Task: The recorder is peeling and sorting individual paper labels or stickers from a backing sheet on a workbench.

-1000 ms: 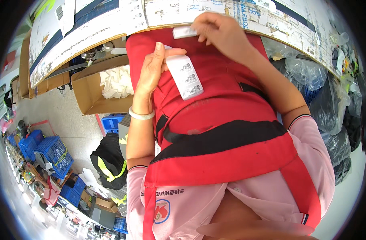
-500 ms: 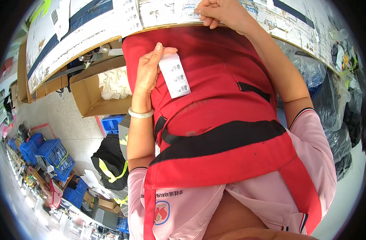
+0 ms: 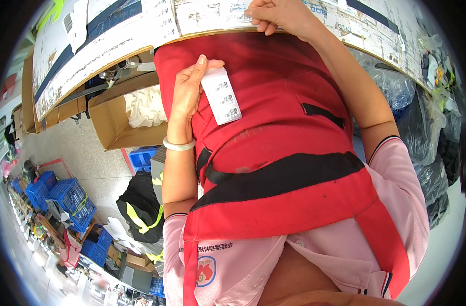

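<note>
A short white strip of barcode labels [image 3: 223,99] hangs from my left hand [image 3: 188,87], pinched between thumb and fingers in front of the red apron [image 3: 289,112]. At the worktable's near edge my right hand [image 3: 284,19] has thumb and forefinger pressed together, the other fingers curled. Beside its fingertips a small white barcode label [image 3: 241,19] lies on the table; whether the fingers grip it is hard to make out. Another, longer strip of labels [image 3: 163,21] lies flat to the left on the worn white worktable [image 3: 205,23].
Below the table's left part stands an open cardboard box [image 3: 108,122] with off-white pieces [image 3: 145,106] in it. Blue crates [image 3: 72,201] and a black bundle with yellow bands [image 3: 141,209] are on the left. Clear plastic bags [image 3: 419,127] crowd the right side.
My right hand has shifted slightly left along the table edge. My left hand and its label strip stay nearly in place.
</note>
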{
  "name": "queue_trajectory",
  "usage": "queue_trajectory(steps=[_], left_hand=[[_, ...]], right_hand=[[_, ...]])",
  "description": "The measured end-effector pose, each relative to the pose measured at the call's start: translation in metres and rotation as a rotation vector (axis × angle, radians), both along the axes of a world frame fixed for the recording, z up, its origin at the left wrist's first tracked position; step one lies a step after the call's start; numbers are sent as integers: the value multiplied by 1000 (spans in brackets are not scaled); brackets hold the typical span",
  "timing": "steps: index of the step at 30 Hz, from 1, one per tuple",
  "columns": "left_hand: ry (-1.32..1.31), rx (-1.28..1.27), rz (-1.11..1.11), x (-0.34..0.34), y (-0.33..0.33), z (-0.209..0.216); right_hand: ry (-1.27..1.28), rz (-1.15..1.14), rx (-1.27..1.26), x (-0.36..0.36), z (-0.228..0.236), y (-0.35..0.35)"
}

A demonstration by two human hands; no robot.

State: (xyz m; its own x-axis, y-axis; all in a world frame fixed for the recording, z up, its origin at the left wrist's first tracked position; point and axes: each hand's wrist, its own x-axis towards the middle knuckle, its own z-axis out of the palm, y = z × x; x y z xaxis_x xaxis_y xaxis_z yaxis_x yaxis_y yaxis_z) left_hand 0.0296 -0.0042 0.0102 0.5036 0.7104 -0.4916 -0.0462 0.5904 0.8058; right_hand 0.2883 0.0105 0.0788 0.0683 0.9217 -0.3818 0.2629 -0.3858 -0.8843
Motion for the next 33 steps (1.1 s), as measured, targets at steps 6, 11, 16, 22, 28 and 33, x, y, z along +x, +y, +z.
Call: queue_trajectory(steps=[6,11,16,22,28,33], left_hand=[[4,11,-3,0,0,-2],[5,12,2,0,0,-1],[-4,10,-3,-1,1,-1],[1,-14,1,0,1,0],[-38,2,0,-5,4,-3],[-143,34,-9,-13,-1,14]], right_hand=[[-3,7,1,1,-2,1],[-11,22,17,1,-3,1],[-53,38,26,-3,-1,1],[-74,48,19,-2,4,0],[101,6,69,12,5,-15],[179,33,523,93,-7,-27]])
